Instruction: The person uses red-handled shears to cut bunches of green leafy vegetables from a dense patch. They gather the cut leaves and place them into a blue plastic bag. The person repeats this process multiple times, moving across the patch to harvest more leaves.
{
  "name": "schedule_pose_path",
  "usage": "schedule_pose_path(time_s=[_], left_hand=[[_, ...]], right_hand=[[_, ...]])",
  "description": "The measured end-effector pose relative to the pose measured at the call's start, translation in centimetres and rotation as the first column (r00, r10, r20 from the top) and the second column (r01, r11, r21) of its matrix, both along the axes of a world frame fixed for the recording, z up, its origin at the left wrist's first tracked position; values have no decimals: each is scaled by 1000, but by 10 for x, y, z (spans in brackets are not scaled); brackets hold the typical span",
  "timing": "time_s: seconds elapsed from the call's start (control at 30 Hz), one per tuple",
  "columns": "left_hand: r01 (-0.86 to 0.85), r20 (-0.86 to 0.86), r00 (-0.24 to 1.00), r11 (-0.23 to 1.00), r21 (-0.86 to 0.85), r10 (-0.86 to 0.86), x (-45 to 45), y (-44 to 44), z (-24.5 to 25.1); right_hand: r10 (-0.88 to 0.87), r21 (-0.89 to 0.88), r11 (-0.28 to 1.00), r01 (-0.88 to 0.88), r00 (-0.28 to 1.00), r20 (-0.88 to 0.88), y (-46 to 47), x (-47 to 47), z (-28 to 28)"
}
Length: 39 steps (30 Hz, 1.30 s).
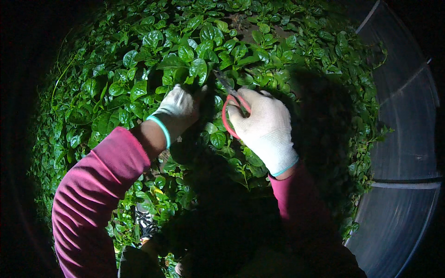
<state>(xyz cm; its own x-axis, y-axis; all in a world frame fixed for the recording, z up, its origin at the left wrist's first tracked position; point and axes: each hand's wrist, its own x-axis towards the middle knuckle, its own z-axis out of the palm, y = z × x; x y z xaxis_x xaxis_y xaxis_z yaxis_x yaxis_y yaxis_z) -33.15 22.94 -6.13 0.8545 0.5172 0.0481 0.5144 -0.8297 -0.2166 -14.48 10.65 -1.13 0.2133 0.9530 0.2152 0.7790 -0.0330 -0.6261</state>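
My right hand (266, 125), in a white knit glove, grips a pair of scissors (229, 114) by the red handles. The dark blades point up and left into the leaves and look slightly parted. At centre left, my left hand (179, 104), in a matching glove with a turquoise cuff, reaches in among glossy green leafy plants (139, 88). Its fingertips lie in shadow under the leaves, so whether they pinch a stem cannot be made out. A broad leaf (198, 69) stands just above and between the two hands.
Low plants spread densely all around, with bare soil (248, 33) showing near the top. Translucent sheeting (403, 139) on a frame runs along the right side. A laced shoe (145, 220) stands among the leaves at lower left. My shadow darkens the lower middle and right.
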Motion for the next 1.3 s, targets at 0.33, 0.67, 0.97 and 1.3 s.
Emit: schedule_pose_path(time_s=[0.33,0.67,0.97,1.3], left_hand=[[-191,7,981,975,-116,193,-40,-30,-16],[-201,-80,978,976,-78,195,-48,-36,-13],[353,-495,854,876,328,-159,-48,-33,1],[-141,-94,985,988,57,146,-49,-35,-13]], right_hand=[[333,-328,922,-204,849,410,-10,1,-45],[380,-261,923,-282,774,506,15,-1,-49],[444,-257,896,-363,752,487,18,10,-33],[346,-175,938,-298,807,479,10,14,-15]])
